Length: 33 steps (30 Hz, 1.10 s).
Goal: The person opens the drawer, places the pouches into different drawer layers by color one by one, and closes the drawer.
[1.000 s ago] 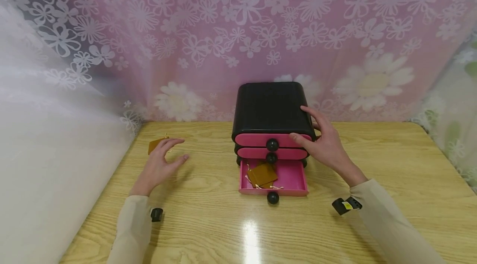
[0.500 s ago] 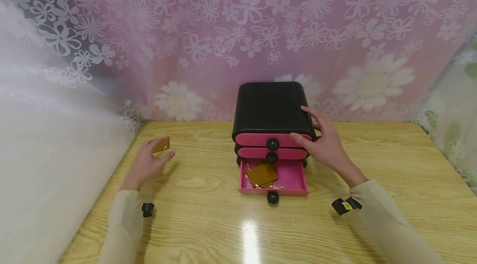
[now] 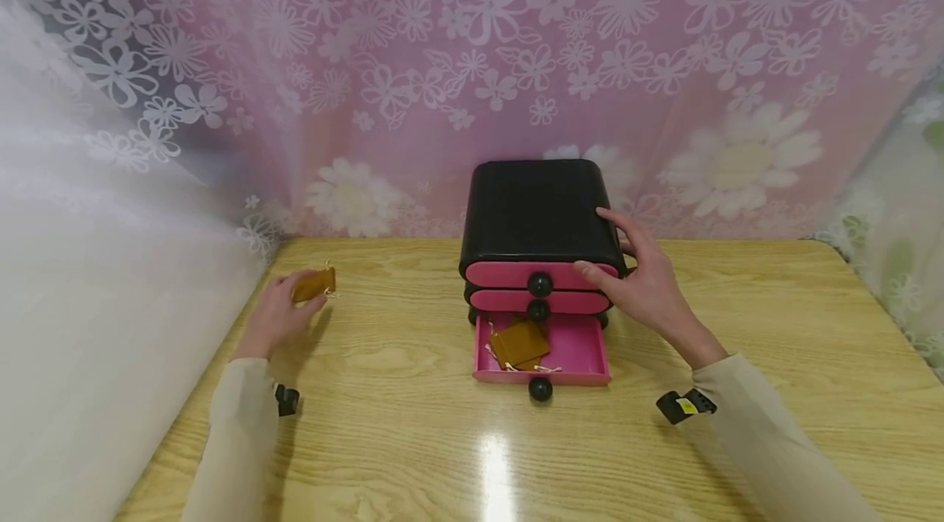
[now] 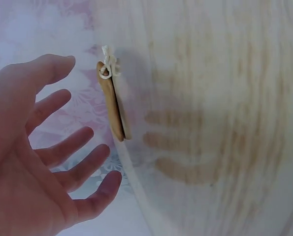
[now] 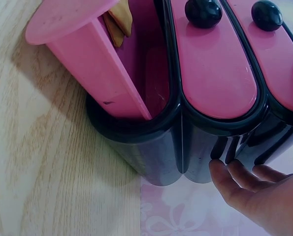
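Observation:
A small black chest (image 3: 542, 211) with three pink drawers stands at the back middle of the wooden table (image 3: 413, 432). Its bottom drawer (image 3: 583, 350) is pulled out and holds brown pouches (image 3: 519, 343). My right hand (image 3: 630, 272) grips the chest's right front corner, thumb on the top drawer's front, fingers (image 5: 244, 189) against the dark side wall (image 5: 185, 157). Another brown pouch (image 3: 313, 284) with a white cord lies near the table's far left edge. My left hand (image 3: 283, 305) is spread open just beside that pouch (image 4: 114, 105), and its fingers (image 4: 67, 147) stay apart from it.
A pink flowered curtain (image 3: 472, 55) hangs right behind the chest, and a white sheer curtain (image 3: 88, 260) runs along the table's left edge. The two upper drawers (image 5: 210, 83) are pushed in, each with a round black knob (image 5: 203, 12).
My left hand has slid back and left towards the pouch by the table's edge. The right hand, the chest and the open drawer have stayed where they were.

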{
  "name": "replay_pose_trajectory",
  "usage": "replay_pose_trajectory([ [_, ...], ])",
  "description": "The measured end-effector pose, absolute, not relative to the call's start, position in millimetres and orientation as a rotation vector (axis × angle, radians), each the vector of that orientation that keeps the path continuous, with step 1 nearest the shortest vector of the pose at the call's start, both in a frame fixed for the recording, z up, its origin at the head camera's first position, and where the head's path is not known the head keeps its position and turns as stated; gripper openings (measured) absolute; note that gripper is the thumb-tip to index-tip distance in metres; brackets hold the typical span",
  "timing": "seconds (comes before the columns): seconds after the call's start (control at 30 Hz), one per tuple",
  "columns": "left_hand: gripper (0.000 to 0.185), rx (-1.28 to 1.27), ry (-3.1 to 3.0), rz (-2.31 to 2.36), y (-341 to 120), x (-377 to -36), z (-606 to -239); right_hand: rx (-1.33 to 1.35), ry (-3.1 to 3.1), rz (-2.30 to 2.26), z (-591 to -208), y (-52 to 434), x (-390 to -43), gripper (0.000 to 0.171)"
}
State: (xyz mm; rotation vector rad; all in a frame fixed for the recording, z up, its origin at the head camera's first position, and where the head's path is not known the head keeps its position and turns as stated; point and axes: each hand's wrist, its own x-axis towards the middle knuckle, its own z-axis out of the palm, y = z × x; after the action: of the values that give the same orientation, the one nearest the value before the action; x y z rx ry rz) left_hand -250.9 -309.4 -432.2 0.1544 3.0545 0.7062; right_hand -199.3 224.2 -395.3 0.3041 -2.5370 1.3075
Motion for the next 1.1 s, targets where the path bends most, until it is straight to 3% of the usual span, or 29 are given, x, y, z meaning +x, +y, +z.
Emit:
replay_pose_trajectory([
  [0.43, 0.066, 0.143, 2.942, 0.544, -313, -260, -437, 0.308, -2.521, 1.307, -395, 225, -200, 0.077],
  [0.87, 0.051, 0.226, 3.002, 0.579, -320, -262, -442, 0.291, -2.535, 1.315, -394, 224, -199, 0.076],
  [1.1, 0.058, 0.197, 2.997, 0.548, -324, -262, -444, 0.292, -2.532, 1.335, -394, 224, -198, 0.075],
])
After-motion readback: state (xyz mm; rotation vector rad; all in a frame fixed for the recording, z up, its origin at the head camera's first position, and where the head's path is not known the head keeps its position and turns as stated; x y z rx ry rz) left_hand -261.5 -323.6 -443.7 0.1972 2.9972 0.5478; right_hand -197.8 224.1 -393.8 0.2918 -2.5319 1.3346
